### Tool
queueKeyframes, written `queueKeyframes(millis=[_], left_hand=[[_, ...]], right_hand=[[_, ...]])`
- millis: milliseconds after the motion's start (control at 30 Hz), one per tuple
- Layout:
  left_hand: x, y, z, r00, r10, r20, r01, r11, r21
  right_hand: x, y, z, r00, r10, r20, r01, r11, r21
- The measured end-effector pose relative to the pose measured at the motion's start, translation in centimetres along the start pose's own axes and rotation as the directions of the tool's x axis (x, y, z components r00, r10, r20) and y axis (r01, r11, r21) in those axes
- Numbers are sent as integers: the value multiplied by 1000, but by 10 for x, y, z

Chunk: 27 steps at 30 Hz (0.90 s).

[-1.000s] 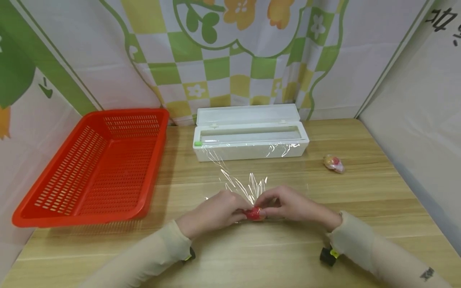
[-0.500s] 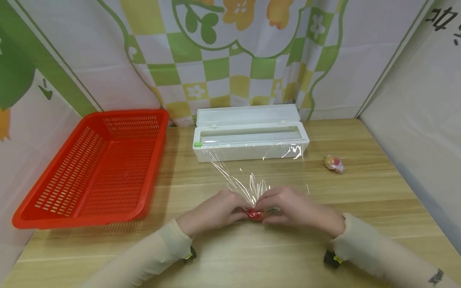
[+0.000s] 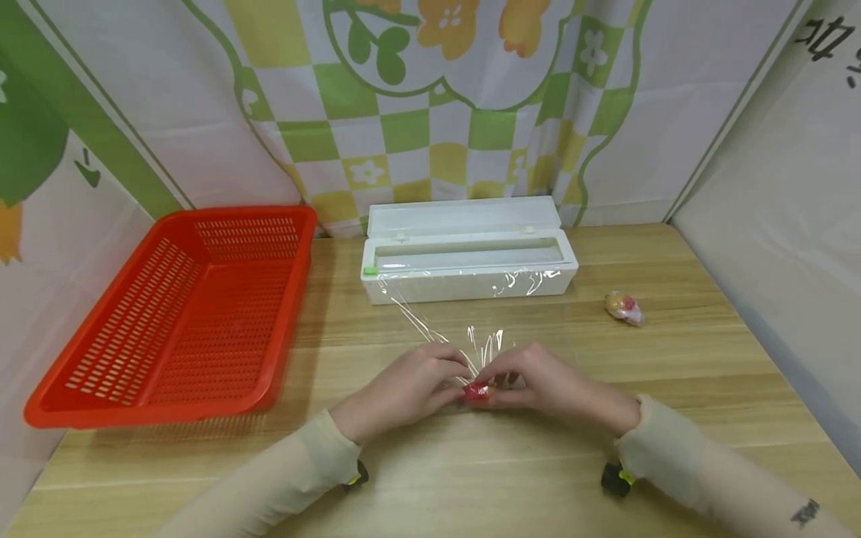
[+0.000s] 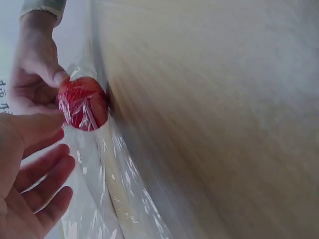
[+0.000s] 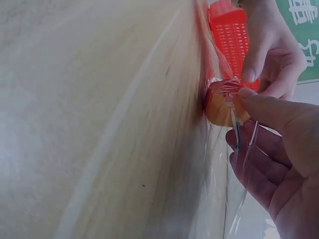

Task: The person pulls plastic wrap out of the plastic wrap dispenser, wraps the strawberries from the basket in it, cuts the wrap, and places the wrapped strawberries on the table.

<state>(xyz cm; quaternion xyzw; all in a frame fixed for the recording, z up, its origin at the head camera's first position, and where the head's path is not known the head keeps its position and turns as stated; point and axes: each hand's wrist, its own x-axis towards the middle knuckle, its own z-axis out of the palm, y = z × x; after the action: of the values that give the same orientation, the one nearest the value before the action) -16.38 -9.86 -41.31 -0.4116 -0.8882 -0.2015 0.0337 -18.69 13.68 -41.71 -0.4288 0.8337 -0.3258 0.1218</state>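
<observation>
A small round red-and-yellow fruit [image 3: 477,391], its exact kind unclear, sits at the table's middle under clear cling film [image 4: 99,174]. My right hand [image 3: 548,385] holds it from the right; in the right wrist view the thumb [image 5: 249,93] presses its side, with film strands over the fingers. From the other side my left hand [image 3: 410,381] pinches film by the fruit's left edge, its thumb and index close together and the other fingers loosely bent in the left wrist view. The film stretches in shiny creases to a white dispenser box [image 3: 471,286] with its lid up.
A red perforated basket [image 3: 269,373] stands at the left. On the right lies another small film-wrapped fruit [image 3: 622,307]. A green slider [image 3: 371,270] sits on the box's front left edge. A patterned curtain [image 3: 403,134] hangs behind the wooden table [image 3: 457,478].
My left fingers have shifted up slightly and their grip looks looser. The fruit has risen a little, and the right hand has moved slightly. Film creases have changed shape.
</observation>
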Motion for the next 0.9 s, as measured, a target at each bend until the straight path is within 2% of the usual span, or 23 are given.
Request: queueKeyframes(millis=[67,167,300,433,533,633,767,900], left_hand=[[1,2,1,1000,10,-10,-10,1000,18],[2,4,4,1000,17,19,-17,1000,8],[3,4,9,997,-19,73,22,999,-40],[5,4,11,996,-54,76,58,997,-58],[6,3,10,995,-65,70,69,996,-52],[6,2,9,995,-71,69,74,996,-45],[7,0,8,993,-85,86,88,996,-28],[7,-2,7,991,-93,97,92,996,10]], right_hand=[[1,2,-1,1000,5,2,-5,1000,8],[1,6,-2,1000,6,11,-6,1000,16],[0,10,-2,999,21,24,-22,1000,20],[0,11,-4,1000,19,-13,-19,1000,-15],[-1,10,-6,996,-35,-79,27,994,-105],[-1,7,-8,985,-133,-114,108,972,-207],[-2,3,-9,969,-239,-68,207,927,-313],[-2,2,-6,968,-248,-29,221,908,-356]])
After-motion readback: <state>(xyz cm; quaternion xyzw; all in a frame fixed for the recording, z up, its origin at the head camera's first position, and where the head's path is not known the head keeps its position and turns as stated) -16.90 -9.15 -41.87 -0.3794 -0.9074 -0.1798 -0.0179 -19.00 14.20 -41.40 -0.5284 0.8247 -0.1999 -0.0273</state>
